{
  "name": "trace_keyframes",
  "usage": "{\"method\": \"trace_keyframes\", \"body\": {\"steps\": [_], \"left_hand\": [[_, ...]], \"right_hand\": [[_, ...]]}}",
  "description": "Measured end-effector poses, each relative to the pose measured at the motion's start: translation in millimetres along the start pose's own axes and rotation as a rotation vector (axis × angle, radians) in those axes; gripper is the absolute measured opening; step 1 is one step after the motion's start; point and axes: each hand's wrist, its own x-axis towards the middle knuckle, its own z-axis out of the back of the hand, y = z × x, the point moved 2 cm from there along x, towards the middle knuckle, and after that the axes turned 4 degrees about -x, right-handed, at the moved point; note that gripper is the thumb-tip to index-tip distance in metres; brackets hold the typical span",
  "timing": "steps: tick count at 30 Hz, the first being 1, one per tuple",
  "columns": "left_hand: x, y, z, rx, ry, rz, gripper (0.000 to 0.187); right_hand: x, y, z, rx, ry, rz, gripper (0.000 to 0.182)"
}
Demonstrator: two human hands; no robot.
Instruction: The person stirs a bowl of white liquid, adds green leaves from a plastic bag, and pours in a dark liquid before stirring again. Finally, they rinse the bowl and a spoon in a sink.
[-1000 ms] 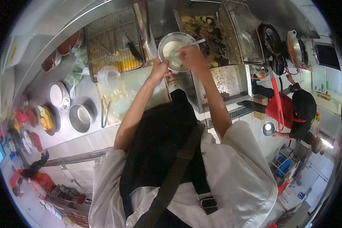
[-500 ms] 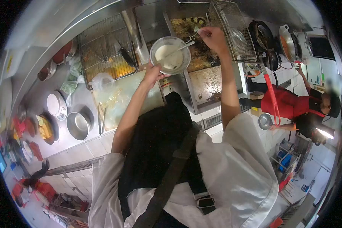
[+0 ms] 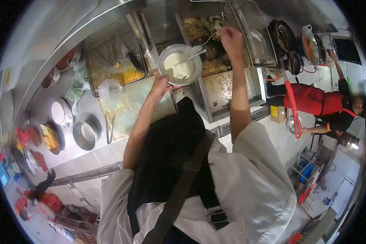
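Note:
My left hand [image 3: 162, 85] grips the rim of a round bowl [image 3: 196, 73] of creamy white batter [image 3: 178, 64], tilted over the steel cooking station. A utensil handle [image 3: 196, 56] leans in the batter, with a bit of green beside it. To the right, my right hand [image 3: 231, 37] has its fingers pinched together on a pale, batter-coated piece [image 3: 217, 27]. A thin strand of batter trails from that piece toward the bowl. Beneath this hand lies a greasy fryer section [image 3: 213, 61] with brown and yellow bits.
Wire baskets [image 3: 252, 36] stand right of my right hand, with pans [image 3: 284, 36] beyond. A co-worker in a red apron [image 3: 313, 99] holds a metal bowl [image 3: 290, 124]. On the left are a draining rack [image 3: 110, 61], a cutting board [image 3: 130, 110], a steel pot [image 3: 85, 135] and a scale [image 3: 61, 113].
The bowl has shifted slightly left and down, and its batter and green bit show more. My right hand has moved slightly right. The co-worker and the metal bowl have moved right.

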Motion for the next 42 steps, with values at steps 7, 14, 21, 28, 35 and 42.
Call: {"method": "trace_keyframes", "body": {"steps": [7,14,21,28,35,42], "left_hand": [[14.7,-0.9,4.9,0.107,0.028,0.039,0.035],[-7.2,-14.3,8.9,0.052,-0.041,-0.007,0.048],[-19.8,-15.0,20.0,0.031,-0.073,-0.001,0.046],[-23.7,-8.3,11.8,-0.013,-0.075,-0.041,0.049],[-28.8,-7.5,7.5,-0.054,-0.057,-0.037,0.057],[-30.2,-12.0,1.2,-0.048,-0.018,-0.073,0.052]], "right_hand": [[11.4,15.4,34.4,-0.045,-0.027,0.075,0.023],[10.3,-57.7,-36.1,-0.355,0.104,0.081,0.024],[-44.4,10.4,-34.8,-0.423,0.172,0.085,0.023],[-133.5,52.4,-79.7,-0.579,0.475,0.451,0.021],[-144.8,35.1,-111.2,-0.649,0.551,0.436,0.022],[-128.7,81.2,-42.5,-0.345,0.572,0.370,0.022]]}}
